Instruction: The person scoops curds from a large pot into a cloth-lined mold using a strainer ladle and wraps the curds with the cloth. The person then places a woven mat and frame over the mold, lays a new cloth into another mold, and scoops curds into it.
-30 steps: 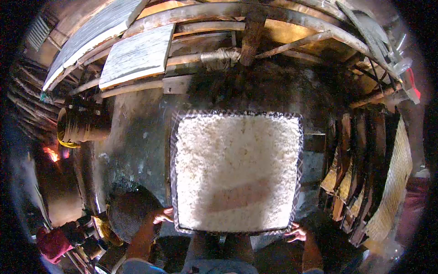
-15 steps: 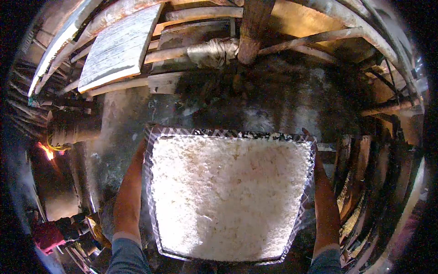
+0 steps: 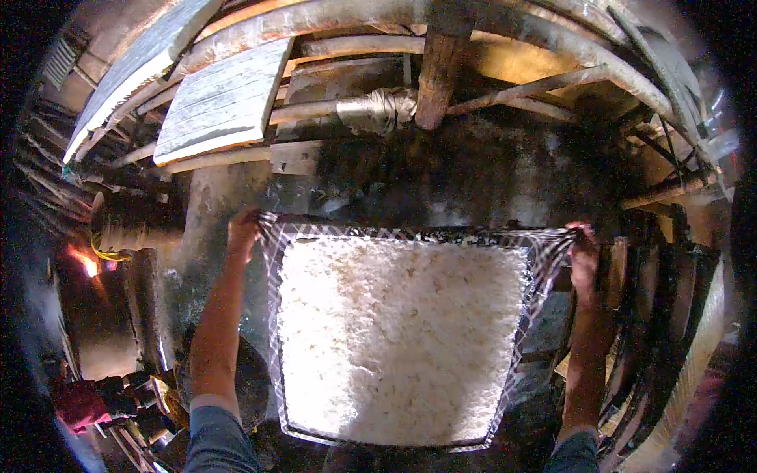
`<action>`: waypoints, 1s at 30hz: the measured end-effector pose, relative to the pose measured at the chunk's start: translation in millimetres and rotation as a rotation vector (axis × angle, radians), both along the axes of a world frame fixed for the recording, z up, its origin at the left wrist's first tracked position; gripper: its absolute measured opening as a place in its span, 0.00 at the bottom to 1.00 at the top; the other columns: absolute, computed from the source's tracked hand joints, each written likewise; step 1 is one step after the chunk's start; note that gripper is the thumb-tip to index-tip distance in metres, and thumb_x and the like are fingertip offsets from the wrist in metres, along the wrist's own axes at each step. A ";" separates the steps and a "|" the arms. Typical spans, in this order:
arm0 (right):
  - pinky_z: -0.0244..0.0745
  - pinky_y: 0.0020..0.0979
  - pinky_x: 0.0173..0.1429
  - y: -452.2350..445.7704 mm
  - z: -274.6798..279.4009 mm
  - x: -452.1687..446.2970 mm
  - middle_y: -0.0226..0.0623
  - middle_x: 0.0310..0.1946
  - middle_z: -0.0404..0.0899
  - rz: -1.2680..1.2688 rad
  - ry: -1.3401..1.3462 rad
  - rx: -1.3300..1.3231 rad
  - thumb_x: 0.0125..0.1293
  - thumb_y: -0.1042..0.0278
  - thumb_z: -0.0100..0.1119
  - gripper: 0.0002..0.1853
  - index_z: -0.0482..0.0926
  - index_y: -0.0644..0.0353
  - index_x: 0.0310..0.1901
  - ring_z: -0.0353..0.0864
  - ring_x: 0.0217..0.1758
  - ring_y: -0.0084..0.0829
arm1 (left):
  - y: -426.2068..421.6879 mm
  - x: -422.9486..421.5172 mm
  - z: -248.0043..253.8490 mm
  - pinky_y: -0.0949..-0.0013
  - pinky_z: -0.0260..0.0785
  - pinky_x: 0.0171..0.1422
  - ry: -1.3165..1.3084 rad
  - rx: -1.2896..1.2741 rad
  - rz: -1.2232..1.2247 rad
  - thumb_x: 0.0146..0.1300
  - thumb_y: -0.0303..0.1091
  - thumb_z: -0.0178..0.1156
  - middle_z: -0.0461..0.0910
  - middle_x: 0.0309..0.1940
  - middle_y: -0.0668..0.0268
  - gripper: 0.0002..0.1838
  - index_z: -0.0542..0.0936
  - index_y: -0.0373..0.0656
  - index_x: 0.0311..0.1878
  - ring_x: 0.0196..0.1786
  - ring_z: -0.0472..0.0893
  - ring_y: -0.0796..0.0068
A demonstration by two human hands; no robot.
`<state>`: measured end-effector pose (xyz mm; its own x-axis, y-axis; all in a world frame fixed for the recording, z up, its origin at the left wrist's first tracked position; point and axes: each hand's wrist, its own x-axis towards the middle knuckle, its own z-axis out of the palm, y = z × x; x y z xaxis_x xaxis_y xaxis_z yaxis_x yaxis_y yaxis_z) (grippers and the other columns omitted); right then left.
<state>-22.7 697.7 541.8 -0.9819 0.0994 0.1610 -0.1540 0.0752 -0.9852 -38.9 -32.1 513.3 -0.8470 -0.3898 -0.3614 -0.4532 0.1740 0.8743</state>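
Observation:
A square mass of white, crumbly food [image 3: 394, 339] fills a frame or tray lined with a checkered cloth [image 3: 274, 315]. My left hand [image 3: 246, 232] is closed on the cloth's far left corner and pulls it outward. At the far right corner, my right hand [image 3: 582, 252] grips the cloth, which is stretched into folds toward it. Shadow falls across the right part of the white mass. What supports the tray underneath is hidden.
Wooden poles and a white board [image 3: 225, 102] cross the far side. A fire [image 3: 85, 262] burns at the left near a round container [image 3: 130, 221]. A dark round pan [image 3: 244, 378] lies behind my left forearm. Wooden slats [image 3: 631, 315] stand at the right.
Both hands have moved from the near corners to the far corners and taken hold of the cloth. The cloth's far corners are now drawn up and outward.

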 end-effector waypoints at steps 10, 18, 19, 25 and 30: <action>0.69 0.22 0.39 -3.9 76.0 -10.3 0.27 0.39 0.75 -0.124 -0.049 0.519 0.59 0.79 0.49 0.12 0.77 0.58 0.43 0.71 0.35 0.20 | -31.8 -15.5 79.0 0.70 0.71 0.40 0.522 -0.315 -0.179 0.53 0.23 0.59 0.81 0.32 0.68 0.09 0.80 0.42 0.39 0.32 0.78 0.75; 0.69 0.32 0.43 -4.1 -87.8 240.7 0.28 0.43 0.74 0.058 -0.669 0.321 0.56 0.69 0.53 0.15 0.74 0.54 0.47 0.70 0.43 0.25 | 45.6 255.9 -27.0 0.62 0.58 0.57 -0.238 -0.183 -0.335 0.53 0.52 0.54 0.68 0.50 0.63 0.28 0.68 0.43 0.52 0.53 0.67 0.67; 0.69 0.33 0.44 -6.6 -97.2 293.2 0.28 0.44 0.74 0.058 -0.751 0.278 0.56 0.68 0.53 0.16 0.74 0.54 0.48 0.70 0.44 0.26 | 50.5 303.0 -30.0 0.62 0.55 0.59 -0.303 -0.039 -0.310 0.53 0.54 0.52 0.65 0.53 0.62 0.30 0.65 0.43 0.54 0.55 0.64 0.67; 0.69 0.41 0.48 -40.3 -61.8 488.4 0.29 0.47 0.73 -0.093 -0.894 0.004 0.54 0.60 0.56 0.21 0.72 0.51 0.51 0.68 0.50 0.30 | 65.4 476.4 -18.7 0.64 0.40 0.70 -0.529 0.449 -0.074 0.55 0.69 0.43 0.50 0.68 0.62 0.46 0.52 0.43 0.67 0.69 0.50 0.68; 0.68 0.48 0.51 -66.4 -56.1 570.0 0.29 0.49 0.72 -0.163 -0.800 -0.143 0.52 0.54 0.59 0.26 0.70 0.49 0.53 0.67 0.54 0.33 | 82.9 495.6 28.1 0.60 0.36 0.72 -0.547 0.443 -0.016 0.54 0.74 0.41 0.48 0.70 0.62 0.51 0.49 0.43 0.70 0.72 0.47 0.65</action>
<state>547.3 631.3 485.7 -0.7660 0.2171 -0.6051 0.5997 -0.0980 -0.7942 456.7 50.8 541.4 -0.5026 -0.0963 -0.8591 -0.8484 -0.1357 0.5116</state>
